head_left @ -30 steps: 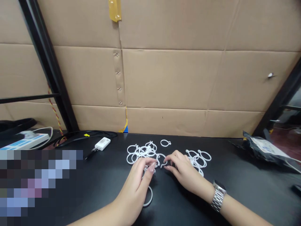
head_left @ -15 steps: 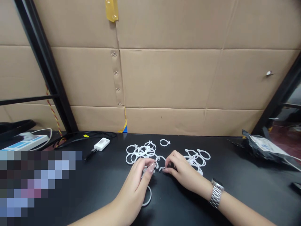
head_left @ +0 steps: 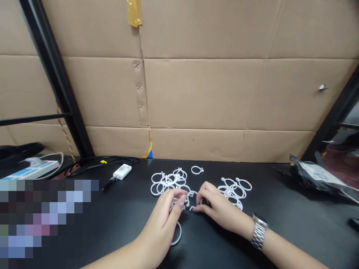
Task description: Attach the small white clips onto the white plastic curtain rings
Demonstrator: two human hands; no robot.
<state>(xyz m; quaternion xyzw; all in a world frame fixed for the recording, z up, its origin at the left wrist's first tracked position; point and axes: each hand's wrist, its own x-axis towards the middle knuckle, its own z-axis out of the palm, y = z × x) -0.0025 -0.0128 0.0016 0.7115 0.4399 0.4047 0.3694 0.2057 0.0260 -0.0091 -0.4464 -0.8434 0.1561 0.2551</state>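
Note:
My left hand [head_left: 164,216] and my right hand [head_left: 217,207] meet over the black table [head_left: 280,224], fingertips pinched on one white plastic ring [head_left: 191,198] between them. A second white ring [head_left: 177,233] hangs under my left palm, partly hidden. A pile of white rings [head_left: 168,180] lies just beyond my left fingers. Another pile of white rings [head_left: 234,188] lies behind my right hand. A single ring [head_left: 197,170] sits alone farther back. I wear a metal watch [head_left: 259,229] on my right wrist.
A cardboard wall [head_left: 196,93] closes the back of the table. A white adapter [head_left: 122,171] with black cables and a power strip [head_left: 30,168] lie at the left. A black plastic bag [head_left: 316,175] lies at the right. Black frame posts [head_left: 53,74] stand at both sides.
Both hands have drawn a little closer together and toward me, fingertips pressing in on the ring between them. The piles have not moved.

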